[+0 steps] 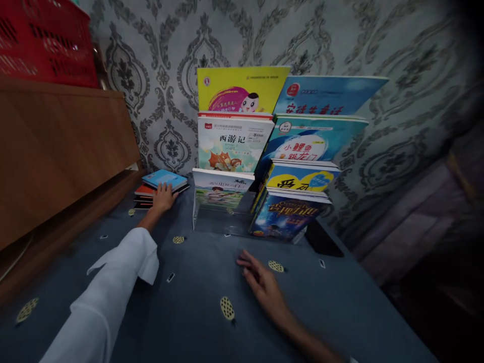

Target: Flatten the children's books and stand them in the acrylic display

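My left hand (164,197) reaches to a small stack of books at the back left, its fingers spread over the near edge of the light blue book (159,177) on top. Under that lie an orange-red book (144,190) and some dark ones. Over the dark blue cloth, my right hand (262,280) hovers or rests with fingers loosely apart, holding nothing; contact with the cloth I cannot tell. Beyond it stands a clear stepped book rack (223,222) with several upright books, among them a white-covered book (234,143) and a dark blue one (285,214).
A dark flat object (323,237) lies right of the rack. The tablecloth (196,282) has pineapple prints. At left stands a wooden cabinet (64,146) with a red plastic basket (49,43) on it. Patterned wallpaper (162,75) covers the wall behind; pale fabric hangs at right.
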Tool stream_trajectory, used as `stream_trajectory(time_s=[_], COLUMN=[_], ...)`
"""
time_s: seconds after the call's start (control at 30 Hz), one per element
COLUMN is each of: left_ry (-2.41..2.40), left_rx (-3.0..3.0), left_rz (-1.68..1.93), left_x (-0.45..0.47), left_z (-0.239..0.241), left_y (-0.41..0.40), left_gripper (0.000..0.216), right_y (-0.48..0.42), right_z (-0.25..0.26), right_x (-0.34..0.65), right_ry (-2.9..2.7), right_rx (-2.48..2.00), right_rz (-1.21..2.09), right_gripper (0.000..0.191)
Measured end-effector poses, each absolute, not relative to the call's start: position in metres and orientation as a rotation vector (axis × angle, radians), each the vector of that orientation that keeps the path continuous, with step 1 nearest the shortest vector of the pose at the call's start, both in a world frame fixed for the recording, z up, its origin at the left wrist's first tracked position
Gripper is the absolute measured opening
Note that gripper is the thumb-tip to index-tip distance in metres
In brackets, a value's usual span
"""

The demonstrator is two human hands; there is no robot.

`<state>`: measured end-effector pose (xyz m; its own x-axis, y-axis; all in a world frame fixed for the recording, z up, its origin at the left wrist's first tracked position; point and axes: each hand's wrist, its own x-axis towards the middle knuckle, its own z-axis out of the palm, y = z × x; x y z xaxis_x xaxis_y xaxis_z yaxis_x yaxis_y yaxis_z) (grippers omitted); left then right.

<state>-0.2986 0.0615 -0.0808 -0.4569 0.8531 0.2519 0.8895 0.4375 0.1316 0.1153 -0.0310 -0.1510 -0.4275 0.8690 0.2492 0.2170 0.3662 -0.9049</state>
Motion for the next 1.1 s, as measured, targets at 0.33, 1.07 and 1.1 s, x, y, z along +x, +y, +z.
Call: stream_trajectory(time_s=[0.33,1.07,1.1], left_ry=[-2.524,-2.422,-2.413], left_rx=[-1.643,-1.509,-1.512], left_rz=[-0.097,0.081,0.092], left_x=[-0.327,-0.342,-0.341], left_z=[-0.076,-0.082,-0.082], left_y=[0.061,0.019,0.015], left_gripper=[0.068,0.061,0.061], right_y=[-0.031,-0.034,-0.034], right_z=[-0.153,-0.131,-0.13], right_x=[0.121,0.117,0.117], right_ry=[-1.832,-1.966,-1.965], right_rx=[-0.906,-0.907,-0.904], right_rz=[1.133,1.002,1.008], right_gripper=[0.044,0.031,0.031])
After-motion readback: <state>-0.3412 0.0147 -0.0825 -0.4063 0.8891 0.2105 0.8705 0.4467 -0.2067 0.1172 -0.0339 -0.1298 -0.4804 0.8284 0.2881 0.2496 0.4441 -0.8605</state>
